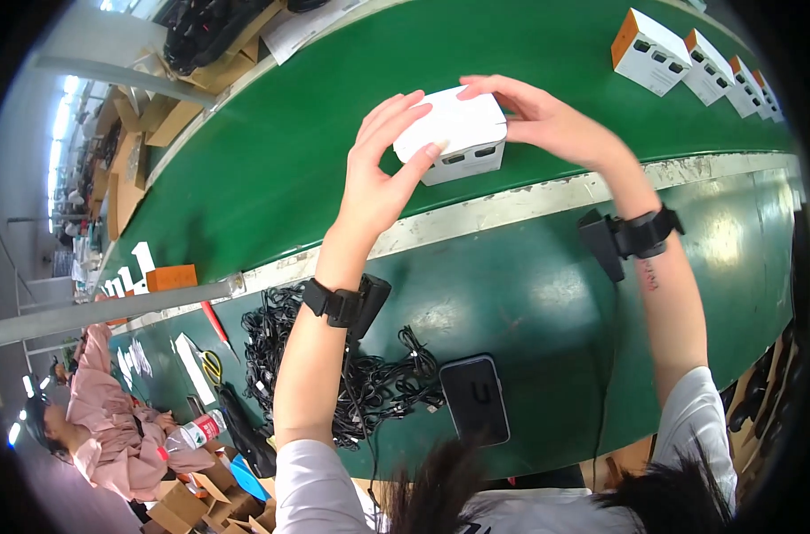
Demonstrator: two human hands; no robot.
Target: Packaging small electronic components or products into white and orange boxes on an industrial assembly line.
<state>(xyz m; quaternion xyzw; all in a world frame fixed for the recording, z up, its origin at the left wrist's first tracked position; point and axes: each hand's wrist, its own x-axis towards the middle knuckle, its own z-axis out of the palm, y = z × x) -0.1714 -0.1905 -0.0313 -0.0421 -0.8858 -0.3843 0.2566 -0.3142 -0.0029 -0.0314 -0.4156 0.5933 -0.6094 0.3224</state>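
Observation:
A small white carton (463, 133) with pictures of dark devices on its near side stands on the green belt in front of me. My left hand (382, 160) is closed on its left part, fingers across the white top and thumb at the near edge. From the other side, my right hand (547, 120) holds the right end, with fingers at the far top corner and the thumb by the side. The top flap looks nearly flat, with a slight gap along its near right edge. Black strap-on devices sit on both my wrists.
Several white-and-orange cartons (651, 53) stand in a row at the far right. On the near table lie a heap of black cables (378, 383), a dark phone (474, 400) and yellow-handled scissors (212, 367). A person in pink (120, 427) sits at the left, beside a bottle (196, 432).

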